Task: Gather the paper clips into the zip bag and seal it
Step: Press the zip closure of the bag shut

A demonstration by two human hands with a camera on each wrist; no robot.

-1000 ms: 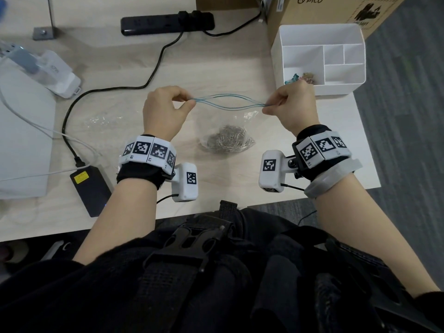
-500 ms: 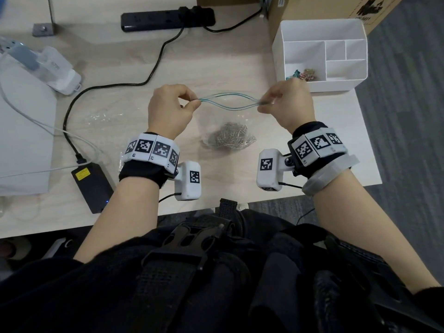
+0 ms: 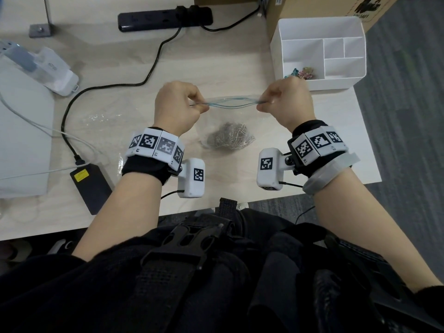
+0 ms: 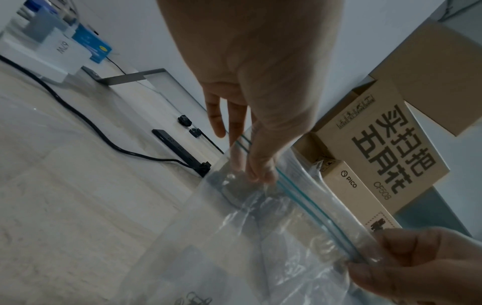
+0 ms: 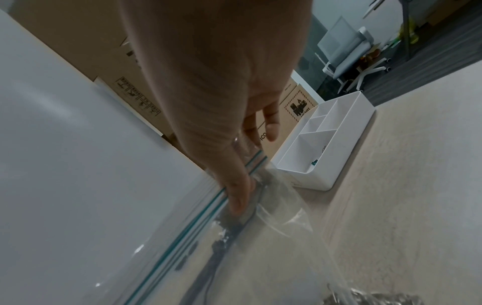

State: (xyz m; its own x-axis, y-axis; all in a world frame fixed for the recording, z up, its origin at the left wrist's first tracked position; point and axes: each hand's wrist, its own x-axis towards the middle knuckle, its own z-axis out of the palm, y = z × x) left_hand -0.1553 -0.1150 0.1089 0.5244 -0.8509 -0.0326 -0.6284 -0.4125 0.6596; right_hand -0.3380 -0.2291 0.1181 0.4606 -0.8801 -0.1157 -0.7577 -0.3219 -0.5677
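Note:
A clear zip bag (image 3: 228,121) hangs over the wooden table, held by its top edge. Its blue zip strips (image 3: 231,104) bow slightly apart in the middle. A heap of silver paper clips (image 3: 230,139) lies in the bottom of the bag. My left hand (image 3: 177,106) pinches the left end of the zip, seen close in the left wrist view as the left hand (image 4: 258,169) on the zip bag (image 4: 274,227). My right hand (image 3: 286,104) pinches the right end; the right wrist view shows the right hand (image 5: 238,198) on the zip strips (image 5: 182,233).
A white desk organizer (image 3: 319,51) with a few coloured clips (image 3: 301,73) stands at the right rear, before a cardboard box (image 3: 319,6). A black power strip (image 3: 165,16), its cable (image 3: 144,80) and a black adapter (image 3: 90,186) lie left. White equipment (image 3: 21,131) fills the left edge.
The two hands have drawn the zip ends tauter, so the gap between the blue strips has narrowed. The bag of clips stays in the same place.

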